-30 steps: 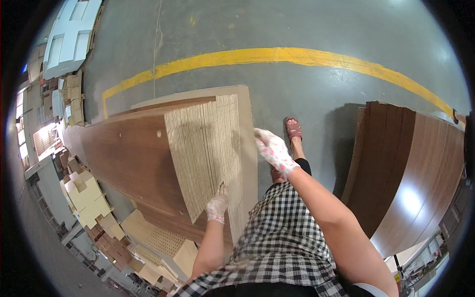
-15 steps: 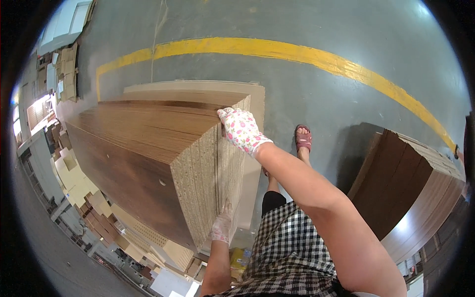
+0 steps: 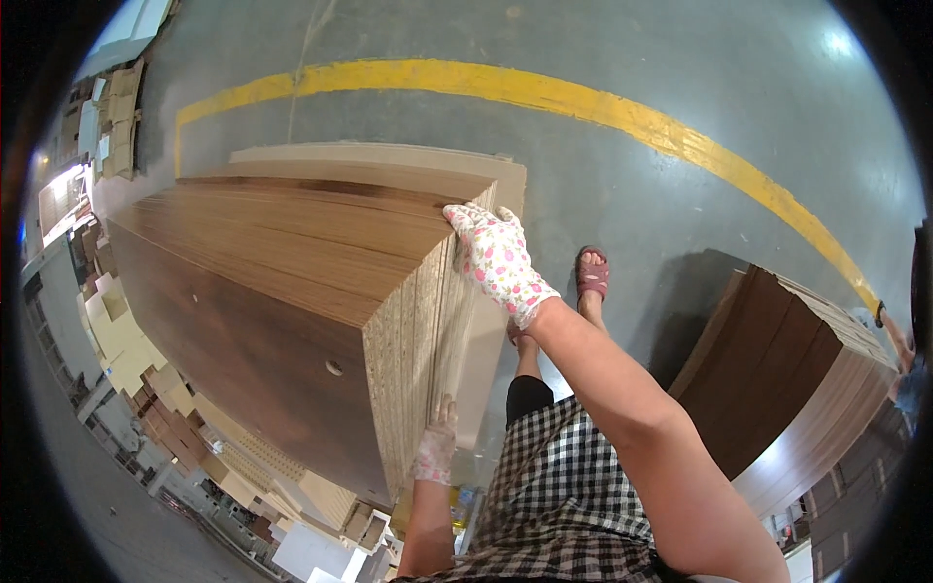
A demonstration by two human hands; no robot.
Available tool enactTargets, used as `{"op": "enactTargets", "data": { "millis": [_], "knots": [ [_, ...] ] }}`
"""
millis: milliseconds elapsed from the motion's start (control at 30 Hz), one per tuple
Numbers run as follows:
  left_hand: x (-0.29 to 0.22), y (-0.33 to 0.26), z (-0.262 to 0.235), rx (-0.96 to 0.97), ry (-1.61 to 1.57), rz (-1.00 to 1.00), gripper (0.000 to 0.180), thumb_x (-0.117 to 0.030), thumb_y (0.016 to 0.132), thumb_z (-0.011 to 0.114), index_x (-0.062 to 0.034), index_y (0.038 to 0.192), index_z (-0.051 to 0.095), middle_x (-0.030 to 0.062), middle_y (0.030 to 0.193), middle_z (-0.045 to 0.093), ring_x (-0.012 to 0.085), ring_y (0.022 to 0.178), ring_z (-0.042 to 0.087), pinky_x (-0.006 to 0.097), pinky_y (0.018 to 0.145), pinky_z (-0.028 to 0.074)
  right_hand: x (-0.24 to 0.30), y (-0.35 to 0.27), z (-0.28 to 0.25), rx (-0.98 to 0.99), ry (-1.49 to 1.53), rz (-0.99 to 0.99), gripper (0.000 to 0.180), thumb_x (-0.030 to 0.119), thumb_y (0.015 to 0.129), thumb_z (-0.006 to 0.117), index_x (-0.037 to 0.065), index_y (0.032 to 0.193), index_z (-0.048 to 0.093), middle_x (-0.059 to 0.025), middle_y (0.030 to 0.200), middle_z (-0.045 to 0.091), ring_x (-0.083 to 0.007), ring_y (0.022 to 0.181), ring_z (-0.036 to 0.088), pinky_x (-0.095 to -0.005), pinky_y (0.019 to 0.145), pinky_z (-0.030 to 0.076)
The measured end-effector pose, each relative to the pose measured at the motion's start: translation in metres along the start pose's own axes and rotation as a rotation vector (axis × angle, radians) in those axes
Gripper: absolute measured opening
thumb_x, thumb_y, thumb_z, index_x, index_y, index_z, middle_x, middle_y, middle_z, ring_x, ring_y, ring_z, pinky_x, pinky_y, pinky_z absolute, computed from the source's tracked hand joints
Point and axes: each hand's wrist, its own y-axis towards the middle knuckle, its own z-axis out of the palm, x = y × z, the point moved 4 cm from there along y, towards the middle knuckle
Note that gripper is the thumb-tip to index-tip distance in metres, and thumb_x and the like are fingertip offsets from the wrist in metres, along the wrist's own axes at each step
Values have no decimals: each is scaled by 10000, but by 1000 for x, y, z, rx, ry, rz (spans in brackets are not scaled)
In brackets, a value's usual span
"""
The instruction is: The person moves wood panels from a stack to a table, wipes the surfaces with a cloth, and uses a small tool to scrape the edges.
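Observation:
A thick stack of brown wood-grain particleboard panels [image 3: 282, 238] stands on edge in front of me, its speckled raw ends facing me. My right hand [image 3: 494, 257], in a white glove with a pink floral print, is closed over the upper corner of a panel toward the stack's right side. Lower down, my left hand [image 3: 436, 447] wears a similar glove, and its stretched fingers lie against the panel ends. The left palm is mostly turned out of sight. A round hole shows in the stack's outer brown face.
A pale board [image 3: 501, 340] lies under the stack. At right stands a second stack of brown panels [image 3: 768, 369], with another person's arm [image 3: 896, 340] at its far end. A yellow line [image 3: 466, 80] crosses the grey floor. Several cartons and boards fill the left side.
My right hand has shifted slightly right along with the panel corner it holds. The left hand stays low on the panel ends. More of the other person's arm shows at right.

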Motion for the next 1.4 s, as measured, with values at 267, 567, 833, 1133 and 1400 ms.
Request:
{"op": "enactTargets", "data": {
  "millis": [267,567,833,1133,1400],
  "knots": [
    [0,-5,-3,-59,-156,43,509,-56,846,391,-42,1352,333,105,1477,239,256,1326,313,315,998,418,1,-2,4,21,12,-11,565,58,669,656,75,1216,515,-91,1239,544,-239,1210,457,-479,1026,274],
    [4,-4,-24,283,-612,-98,566,-64,845,404,-76,1397,281,88,1494,198,259,1260,415,333,941,465,-11,5,-2,29,78,-17,612,32,614,691,96,1205,542,-78,1190,567,-262,1128,512,-402,975,374],
    [5,-11,36,29,-217,-32,812,-270,768,622,-105,1434,189,59,1502,191,313,1307,332,522,1082,238,-4,-1,-2,-289,194,-69,404,-20,663,567,51,1059,604,-135,1034,615,-318,960,584,-350,843,476],
    [-7,-5,56,-144,-43,-45,613,-203,850,506,-56,1399,276,217,1288,476,319,1118,533,453,955,408,-15,-11,22,-486,481,95,431,-81,594,558,32,1008,596,-159,1013,600,-363,975,539,-408,895,420],
    [-4,-16,42,64,-95,-85,517,-160,880,425,-37,1371,320,190,1297,482,311,1081,560,427,904,457,-3,-12,15,-555,324,25,400,-78,641,533,38,1021,580,-154,1025,580,-355,931,535,-407,868,420]
  ]
}}
